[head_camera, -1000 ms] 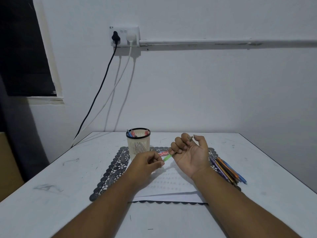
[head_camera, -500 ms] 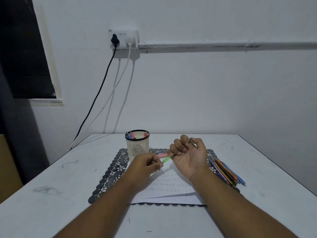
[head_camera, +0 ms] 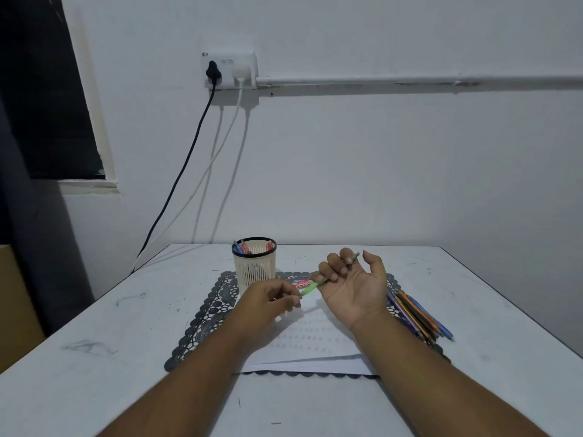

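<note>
head view: a slim pen [head_camera: 310,287] is held just above the middle of the desk [head_camera: 94,342], slanting from its green end at 8 o'clock to its grey tip at 2 o'clock. the right hand [head_camera: 353,285] lies palm up with its fingers [head_camera: 331,268] curled round the dark barrel and the thumb standing free. the left hand [head_camera: 271,299], at 9 o'clock of the right hand, pinches the green end between thumb and forefinger, the other fingers tucked in.

the pen looks light, stiff and smooth, probably plastic, so it should need little force. the green end looks like a cap or a grip sleeve, i cannot tell which. if it has to come off, pull straight along the barrel, since a sideways tug could bend or crack so thin a body. the best hold is the barrel's middle in one hand and the very end in the other, much as it is held now.

writing: a red and white packet [head_camera: 301,283] lies on the dark lace mat [head_camera: 208,316] just behind the pen at 12 o'clock. its label has print, too small to read. the paper sheet [head_camera: 312,339] under the hands carries rows of faint marks, unreadable. a slotted cup [head_camera: 255,266] with more pens stands at 11 o'clock, and a loose bundle of pens [head_camera: 416,316] lies at 4 o'clock. neither shows a brand.
</note>
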`<state>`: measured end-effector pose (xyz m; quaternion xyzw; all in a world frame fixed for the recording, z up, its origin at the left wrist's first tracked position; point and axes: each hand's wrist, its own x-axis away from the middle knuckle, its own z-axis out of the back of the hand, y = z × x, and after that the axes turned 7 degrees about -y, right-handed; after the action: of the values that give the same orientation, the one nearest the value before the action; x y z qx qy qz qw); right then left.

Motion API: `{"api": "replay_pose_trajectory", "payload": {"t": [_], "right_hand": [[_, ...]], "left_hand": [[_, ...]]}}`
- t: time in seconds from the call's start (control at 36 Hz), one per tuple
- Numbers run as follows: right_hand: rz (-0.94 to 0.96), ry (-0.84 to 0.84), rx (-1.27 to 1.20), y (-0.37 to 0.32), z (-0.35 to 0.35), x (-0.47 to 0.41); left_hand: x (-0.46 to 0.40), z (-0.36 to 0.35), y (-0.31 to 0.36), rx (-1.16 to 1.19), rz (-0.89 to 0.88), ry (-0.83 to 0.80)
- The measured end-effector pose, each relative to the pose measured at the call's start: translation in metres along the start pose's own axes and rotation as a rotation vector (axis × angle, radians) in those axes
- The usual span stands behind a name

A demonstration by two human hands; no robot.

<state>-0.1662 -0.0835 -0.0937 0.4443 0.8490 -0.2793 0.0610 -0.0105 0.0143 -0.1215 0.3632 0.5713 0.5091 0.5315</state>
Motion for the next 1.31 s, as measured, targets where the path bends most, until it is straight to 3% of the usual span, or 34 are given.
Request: {"api": "replay_pose_trajectory", "payload": {"t": [0.5,0.78,0.97,1.17,1.31], "right_hand": [[-0.006,0.038,0.005,-0.005,-0.001,-0.001],[-0.208,0.178,0.394,0.008,-0.005,0.000],[-0.204,0.201,0.331,-0.001,0.005,-0.004],[-0.287,0.148,0.855,0.016,0.023,-0.004],[-0.323,0.040,0.876,0.039,0.013,-0.005]], "left_hand": [[0.001,0.002,0.001,-0.001,-0.011,-0.004],[-0.001,0.017,0.010,-0.263,-0.146,0.077],[0.008,0.059,0.018,-0.481,-0.113,0.256],[0.039,0.099,0.001,-1.026,0.110,-0.080],[0.037,0.105,-0.004,-1.317,0.300,-0.253]]}}
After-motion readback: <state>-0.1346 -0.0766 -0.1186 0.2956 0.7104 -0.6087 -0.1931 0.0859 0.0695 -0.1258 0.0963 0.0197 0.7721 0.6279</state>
